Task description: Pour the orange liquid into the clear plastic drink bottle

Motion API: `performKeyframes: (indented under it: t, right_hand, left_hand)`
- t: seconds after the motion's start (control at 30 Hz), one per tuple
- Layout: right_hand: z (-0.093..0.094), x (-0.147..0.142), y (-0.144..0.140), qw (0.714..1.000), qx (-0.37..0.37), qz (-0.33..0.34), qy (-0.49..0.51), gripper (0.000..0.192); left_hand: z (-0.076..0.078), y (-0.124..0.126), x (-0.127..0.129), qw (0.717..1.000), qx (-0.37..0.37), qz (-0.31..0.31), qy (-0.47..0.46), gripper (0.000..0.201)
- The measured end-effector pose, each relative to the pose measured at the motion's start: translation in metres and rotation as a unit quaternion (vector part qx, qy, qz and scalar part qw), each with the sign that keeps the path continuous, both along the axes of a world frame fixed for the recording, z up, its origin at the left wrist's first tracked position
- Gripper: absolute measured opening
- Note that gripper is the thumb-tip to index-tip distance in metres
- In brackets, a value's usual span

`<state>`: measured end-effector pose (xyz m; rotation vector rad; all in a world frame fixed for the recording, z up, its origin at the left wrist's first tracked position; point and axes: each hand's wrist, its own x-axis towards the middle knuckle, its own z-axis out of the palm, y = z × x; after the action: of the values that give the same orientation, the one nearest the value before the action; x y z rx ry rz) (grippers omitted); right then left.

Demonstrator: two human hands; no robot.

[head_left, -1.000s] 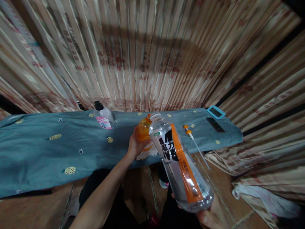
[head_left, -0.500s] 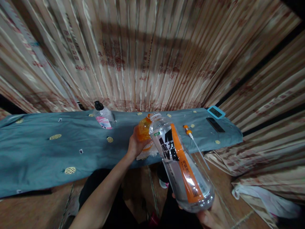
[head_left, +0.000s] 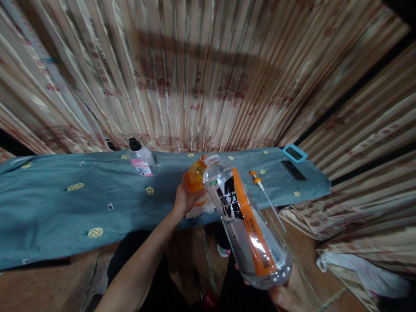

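My left hand (head_left: 185, 195) is wrapped round an orange bottle (head_left: 196, 175) that stands at the middle of the cloth-covered table. In my right hand (head_left: 282, 292) is a large clear drink bottle (head_left: 250, 229) with a black, white and orange label. It is tilted, its base toward me, and its uncapped neck rests at or just over the orange bottle's mouth. The exact contact there is hard to see. An orange pump head (head_left: 255, 177) with a long white tube lies to the right of the bottles. Part of a white packet (head_left: 203, 207) with orange print shows below the orange bottle.
A clear pump bottle (head_left: 142, 160) with a black top and pink label stands at the left. A blue-framed digital device (head_left: 294, 153) and a black phone (head_left: 293, 170) lie at the right end of the blue-green tablecloth (head_left: 58, 208). Curtains hang behind the table.
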<state>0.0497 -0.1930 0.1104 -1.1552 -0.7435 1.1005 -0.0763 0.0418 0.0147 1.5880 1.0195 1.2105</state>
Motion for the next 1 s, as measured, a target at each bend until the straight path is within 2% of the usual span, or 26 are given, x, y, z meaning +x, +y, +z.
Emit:
performKeyframes:
  t: [0.6,0.87,1.0]
  right_hand:
    - [0.002,-0.001,0.006,1.0,0.013,0.02,0.007,0.073]
    - [-0.015,0.009,0.002,0.999,0.032,0.037,-0.003,0.08]
    - [-0.014,0.009,0.002,0.998,0.039,0.042,0.002,0.078]
  left_hand:
    - [0.005,-0.001,-0.001,1.0,-0.004,0.005,0.015,0.067]
    - [0.005,-0.001,0.0,1.0,-0.01,0.005,0.008,0.068]
    - [0.003,-0.001,0.0,1.0,-0.013,0.007,-0.002,0.068]
